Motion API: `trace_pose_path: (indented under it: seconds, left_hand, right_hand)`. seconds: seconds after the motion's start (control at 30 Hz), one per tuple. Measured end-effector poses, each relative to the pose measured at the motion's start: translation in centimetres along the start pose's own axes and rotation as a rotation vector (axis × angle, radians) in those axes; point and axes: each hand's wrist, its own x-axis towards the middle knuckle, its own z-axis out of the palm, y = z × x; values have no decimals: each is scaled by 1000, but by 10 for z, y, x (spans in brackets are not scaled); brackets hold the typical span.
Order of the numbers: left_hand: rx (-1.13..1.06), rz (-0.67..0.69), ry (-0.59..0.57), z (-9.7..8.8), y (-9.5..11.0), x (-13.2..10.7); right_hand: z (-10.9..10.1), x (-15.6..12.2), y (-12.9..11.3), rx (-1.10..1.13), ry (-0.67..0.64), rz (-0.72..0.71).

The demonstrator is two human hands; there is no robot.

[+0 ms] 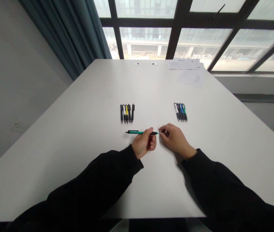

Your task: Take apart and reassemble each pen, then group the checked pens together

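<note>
My left hand (pixel 144 142) is closed around a green and black pen (pixel 137 132), held level just above the white table (pixel 79 129), its tip pointing right. At that tip my right hand (pixel 174 138) pinches something small that I cannot make out. Beyond the hands lie two rows of pens. The left row (pixel 126 113) has several black, white and yellow pens. The right row (pixel 181 111) has several white, blue and green ones.
Printed paper sheets (pixel 190 72) lie at the table's far right, near the window. Two small round caps (pixel 146 64) sit at the far edge. A teal curtain (pixel 74 35) hangs at the back left. The table's right edge drops to the floor.
</note>
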Motion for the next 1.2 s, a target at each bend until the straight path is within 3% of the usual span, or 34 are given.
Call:
trace_pose_path:
  seconds: [0.17,0.47,0.77,1.2]
  left_hand:
    - [-2,3,3,-2,1,0]
    - [76,59,-30,-6,-4,2]
    - [57,105,-25,-4,-4,1]
    - [-50,133,142,-8,6,1]
  right_hand:
    - [-3,-3,-1,55,40,-20]
    - [-14,-20,-20,375,73,-261]
    - [-14,-20,-17,366,131,-184]
    - [-24,-18,-2,393,103,-88]
